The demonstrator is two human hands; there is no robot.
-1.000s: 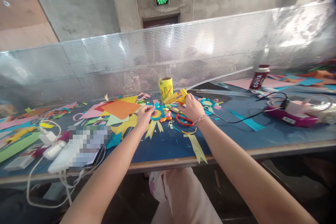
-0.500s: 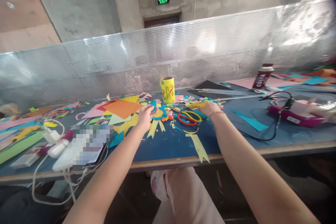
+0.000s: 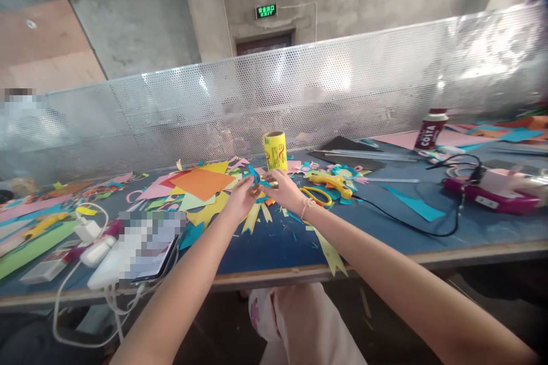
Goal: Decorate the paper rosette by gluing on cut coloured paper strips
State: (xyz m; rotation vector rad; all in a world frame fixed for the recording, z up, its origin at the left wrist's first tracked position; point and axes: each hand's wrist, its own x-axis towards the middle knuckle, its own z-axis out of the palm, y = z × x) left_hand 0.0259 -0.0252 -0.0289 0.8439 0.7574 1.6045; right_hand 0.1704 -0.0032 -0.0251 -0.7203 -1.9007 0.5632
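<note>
Both my hands meet over a paper rosette with yellow ribbon tails on the blue table. My left hand and my right hand pinch a small blue paper piece between their fingertips. The yellow glue gun lies on the table to the right of my right hand, its black cord trailing right. Yellow-handled scissors lie just beside my right wrist. A yellow cylinder stands upright just behind my hands.
Orange, yellow and pink paper sheets lie left of my hands. A phone, white chargers and cables sit at the near left. A Costa bottle and a purple device stand at the right. A perforated metal screen backs the table.
My right hand has set the glue gun down to the right and come back to join my left hand on the blue paper piece. The view has shifted slightly.
</note>
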